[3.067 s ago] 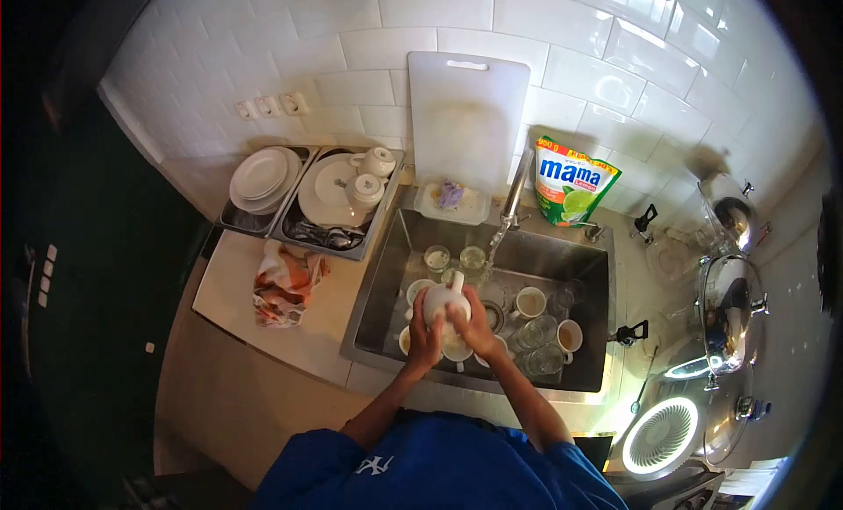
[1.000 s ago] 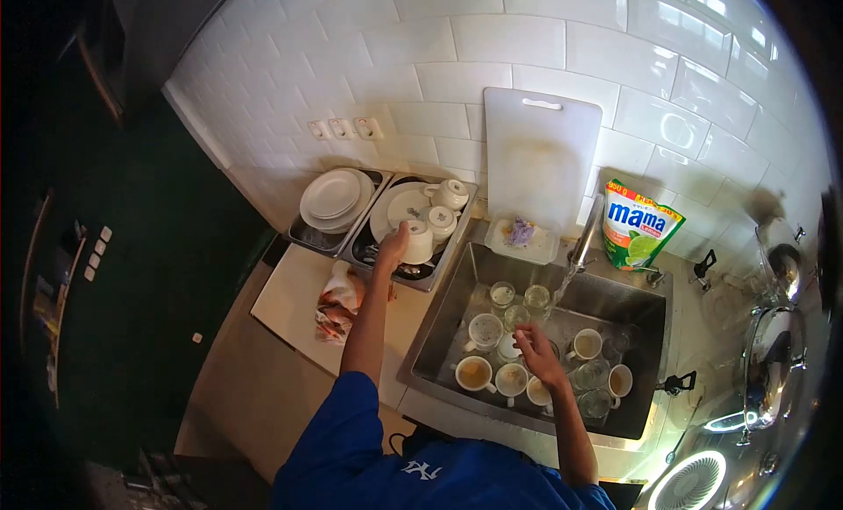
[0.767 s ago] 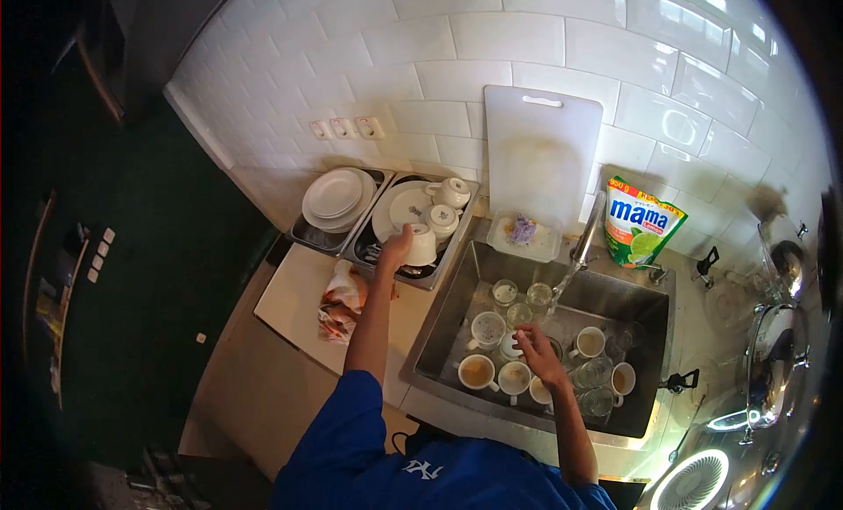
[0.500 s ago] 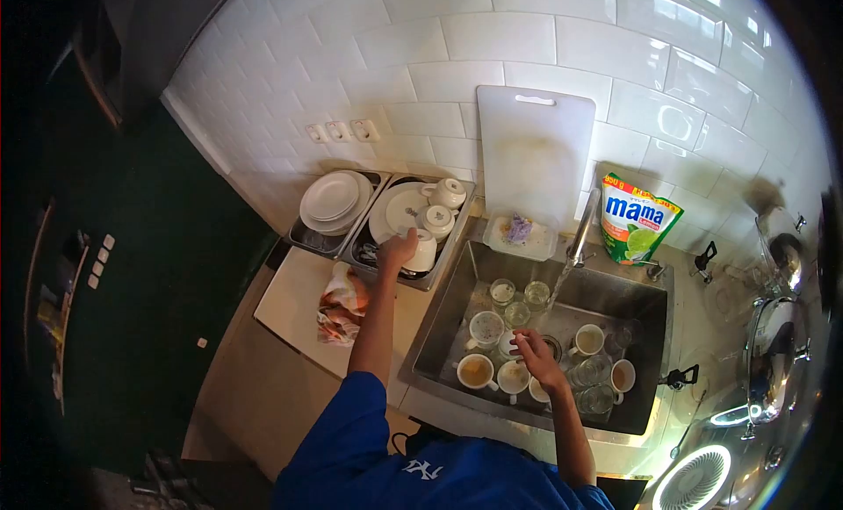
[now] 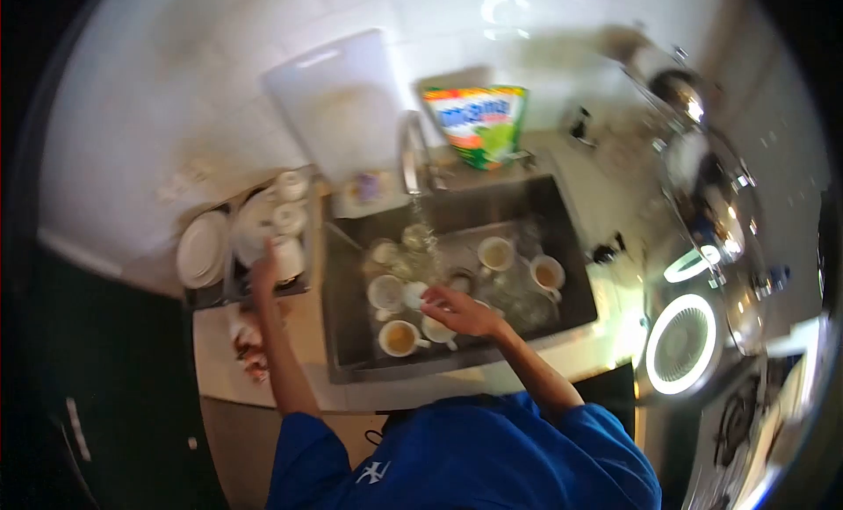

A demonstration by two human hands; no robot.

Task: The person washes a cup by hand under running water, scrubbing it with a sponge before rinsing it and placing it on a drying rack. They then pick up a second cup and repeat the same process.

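My left hand (image 5: pixel 264 269) is at the dish rack on the left, its blurred fingers closed at the near side of an upturned white cup (image 5: pixel 288 257). Two more white cups (image 5: pixel 289 219) stand behind that one, beside a white plate (image 5: pixel 251 222). Over the sink (image 5: pixel 351 362), my right hand (image 5: pixel 461 311) has its fingers loosely stretched to the left, with a small white cup (image 5: pixel 415 294) right at their tips. Around it in the basin are a cup with brown liquid (image 5: pixel 399 338), other white cups (image 5: pixel 496 254) and several glasses (image 5: pixel 384 252). Water runs from the tap (image 5: pixel 410 154).
Stacked white plates (image 5: pixel 204 251) fill the left tray. A patterned cloth (image 5: pixel 248 339) lies on the counter in front. Behind the sink are a cutting board (image 5: pixel 342 106), a tub with a purple sponge (image 5: pixel 368 188) and a detergent pouch (image 5: pixel 483 128). A lit fan (image 5: pixel 681 344) stands right.
The view has swung to the right, so sink and rack appear further left, and the picture is blurred. Both hands stay near the same cups.
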